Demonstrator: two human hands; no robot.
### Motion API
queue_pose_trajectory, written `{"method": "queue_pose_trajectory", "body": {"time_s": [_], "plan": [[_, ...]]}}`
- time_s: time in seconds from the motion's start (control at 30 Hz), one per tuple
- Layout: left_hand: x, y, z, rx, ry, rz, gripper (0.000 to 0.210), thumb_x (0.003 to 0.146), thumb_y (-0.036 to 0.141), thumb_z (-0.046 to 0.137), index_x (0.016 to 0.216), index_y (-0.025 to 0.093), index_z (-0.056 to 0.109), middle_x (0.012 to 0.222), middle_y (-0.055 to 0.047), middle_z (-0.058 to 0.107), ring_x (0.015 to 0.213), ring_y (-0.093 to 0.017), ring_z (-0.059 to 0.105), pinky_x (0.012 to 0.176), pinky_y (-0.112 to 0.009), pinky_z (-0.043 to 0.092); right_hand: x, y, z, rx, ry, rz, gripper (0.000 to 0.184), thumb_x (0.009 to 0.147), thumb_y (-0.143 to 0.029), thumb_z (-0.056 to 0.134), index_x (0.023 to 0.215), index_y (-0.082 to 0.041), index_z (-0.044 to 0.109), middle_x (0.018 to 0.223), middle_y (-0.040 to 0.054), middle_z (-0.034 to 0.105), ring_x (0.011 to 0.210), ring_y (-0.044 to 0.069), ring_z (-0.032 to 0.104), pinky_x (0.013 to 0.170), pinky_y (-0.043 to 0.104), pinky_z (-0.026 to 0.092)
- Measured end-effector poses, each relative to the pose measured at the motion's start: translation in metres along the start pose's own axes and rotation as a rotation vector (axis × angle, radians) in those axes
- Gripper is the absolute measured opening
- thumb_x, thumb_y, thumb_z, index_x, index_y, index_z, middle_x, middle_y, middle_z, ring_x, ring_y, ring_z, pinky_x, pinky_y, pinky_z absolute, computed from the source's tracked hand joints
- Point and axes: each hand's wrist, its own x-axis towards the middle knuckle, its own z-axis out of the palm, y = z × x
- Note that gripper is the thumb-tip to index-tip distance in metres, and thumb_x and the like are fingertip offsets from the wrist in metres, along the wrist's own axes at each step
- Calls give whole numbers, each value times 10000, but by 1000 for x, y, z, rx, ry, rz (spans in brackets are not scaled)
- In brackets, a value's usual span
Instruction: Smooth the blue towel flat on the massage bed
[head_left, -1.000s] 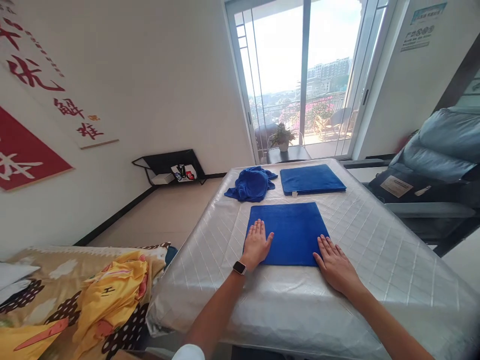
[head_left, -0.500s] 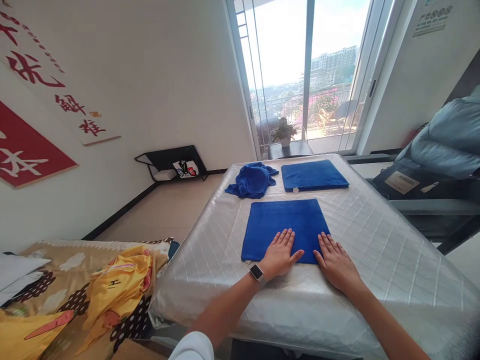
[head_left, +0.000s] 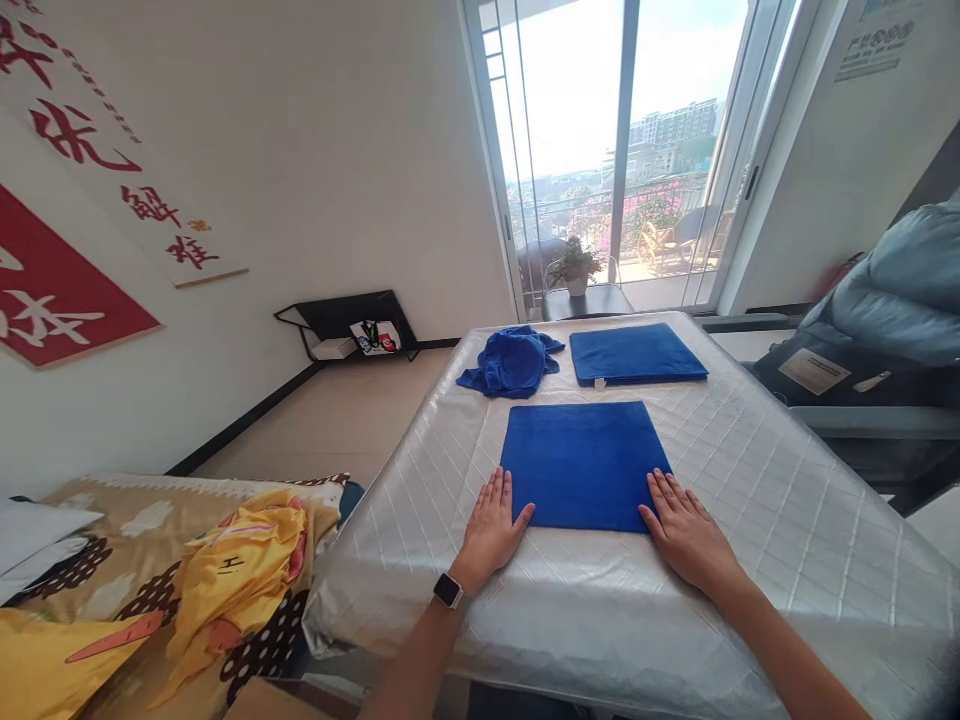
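A blue cloth (head_left: 585, 465), folded into a flat rectangle, lies on the silver quilted table cover (head_left: 757, 520). At its near left corner my left hand (head_left: 493, 528) rests flat with fingers outstretched, a watch (head_left: 448, 590) on the wrist. My right hand (head_left: 691, 530) lies open along the near right corner, fingertips touching the edge. Behind the cloth sits a crumpled blue cloth (head_left: 514, 362). To the right of that one is a neat folded blue stack (head_left: 637, 353) with a small white tag at its front edge.
On the left, a low bed (head_left: 127, 560) with a patterned cover holds yellow clothing (head_left: 240, 560). A grey padded chair (head_left: 892, 310) stands close to the table's right side. Beyond the far edge are a potted plant (head_left: 576, 270) on a chair and a sliding glass door.
My left hand has slid left from the middle of the folded cloth to its near left corner. My right hand stays at the right edge. The view has shifted slightly.
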Motion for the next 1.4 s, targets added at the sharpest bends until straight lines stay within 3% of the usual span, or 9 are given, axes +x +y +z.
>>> {"method": "queue_pose_trajectory", "body": {"time_s": [0.37,0.6,0.8,0.9,1.0,1.1,1.2,1.3,1.4], "plan": [[-9,-2,3,-48,51,7,811,1009,640,148,1573,60,204,1633,-156,191,1506,-254,201,1224,-431,233,3,6,-7,-36,-7,-30,673,1008,-480,189,1569,-122,289,1633,75,229,1510,218,187,1222,442,213],[-9,1,3,-45,97,6,782,1016,626,173,1570,76,230,1618,-160,249,1494,-249,248,1212,-430,269,65,4,-30,-29,17,-7,656,1015,-436,188,1556,-87,312,1626,115,261,1503,239,216,1218,438,206],[-1,0,-16,20,38,-30,831,1002,654,132,1520,43,355,1557,-200,368,1448,-287,355,1194,-445,299,99,7,-7,-14,28,58,679,1012,-438,179,1552,-43,294,1626,138,251,1503,249,213,1216,440,206],[26,28,-34,43,85,-20,845,1001,648,107,1494,25,397,1544,-212,390,1448,-302,353,1195,-449,291,99,10,4,1,50,49,680,1012,-447,180,1553,-51,298,1627,133,250,1505,249,206,1216,440,202],[65,88,-38,-10,102,238,767,1029,580,99,1503,51,387,1562,-172,381,1467,-258,323,1202,-406,274,97,12,7,-8,75,44,671,1010,-437,200,1550,-53,308,1622,136,266,1503,254,210,1215,441,201],[101,153,-23,-55,74,489,680,1048,498,108,1530,76,338,1589,-136,345,1491,-214,264,1216,-376,239,95,14,6,-31,87,5,633,1001,-380,237,1546,-70,327,1619,133,278,1502,249,217,1211,428,209],[122,184,-1,-68,66,507,662,1046,483,118,1557,94,276,1611,-113,304,1506,-210,215,1227,-396,212,93,15,6,-37,94,-17,605,991,-317,243,1547,-100,339,1621,120,279,1502,233,219,1208,413,220],[128,170,12,-71,41,430,700,1039,510,101,1551,69,282,1612,-125,297,1506,-213,215,1232,-388,192,93,12,4,-26,87,13,633,998,-370,239,1548,-70,324,1620,134,275,1501,249,221,1212,424,210],[127,127,12,-53,26,359,743,1028,554,83,1545,66,299,1618,-125,278,1511,-220,196,1239,-396,167,95,9,1,-16,66,42,663,1008,-416,222,1552,-44,300,1623,136,268,1502,257,216,1220,432,190]]}}
